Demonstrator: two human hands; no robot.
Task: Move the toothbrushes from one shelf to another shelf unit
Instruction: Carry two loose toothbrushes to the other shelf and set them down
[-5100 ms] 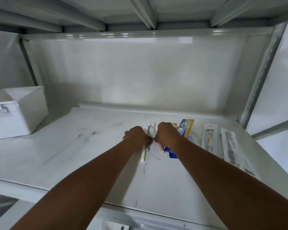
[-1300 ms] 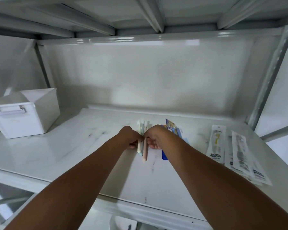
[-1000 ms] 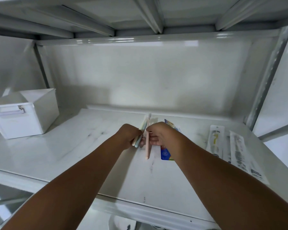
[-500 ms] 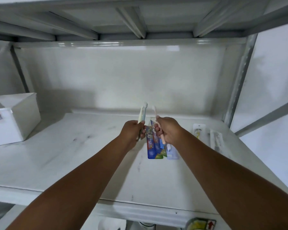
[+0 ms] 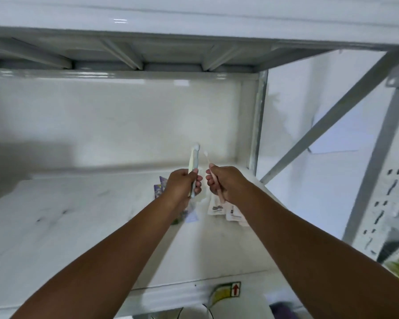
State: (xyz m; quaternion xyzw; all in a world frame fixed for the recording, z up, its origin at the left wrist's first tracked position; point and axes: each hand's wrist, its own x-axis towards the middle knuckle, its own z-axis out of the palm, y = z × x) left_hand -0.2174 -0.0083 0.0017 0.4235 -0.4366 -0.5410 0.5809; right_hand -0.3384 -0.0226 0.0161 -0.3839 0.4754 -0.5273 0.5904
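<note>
Both arms are stretched out over the white, scuffed metal shelf (image 5: 78, 226) and I've got brushes in each fist. My left hand (image 5: 182, 184) is wrapped tight around a little bundle of pale yellow and light blue toothbrushes (image 5: 193, 162), heads pointing up and slightly away from me, clear of the shelf surface. My right hand (image 5: 224, 181) is pinching a single slim pink toothbrush (image 5: 213, 178), fingers curled closed on the handle, white bristle end up top and the tail poking out below my palm. The two hands sit just beside each other but aren't touching.

Lying flat on the shelf under my hands: a blue and purple printed packet (image 5: 159, 187), mostly hidden by my left wrist, and a couple of white sealed toothbrush packs (image 5: 217, 207) partly under my right forearm. Off to the right there's a grey diagonal brace (image 5: 332, 116) and a perforated white upright post (image 5: 387, 192). Everything's kinda blurry, so I can't read the labels.
</note>
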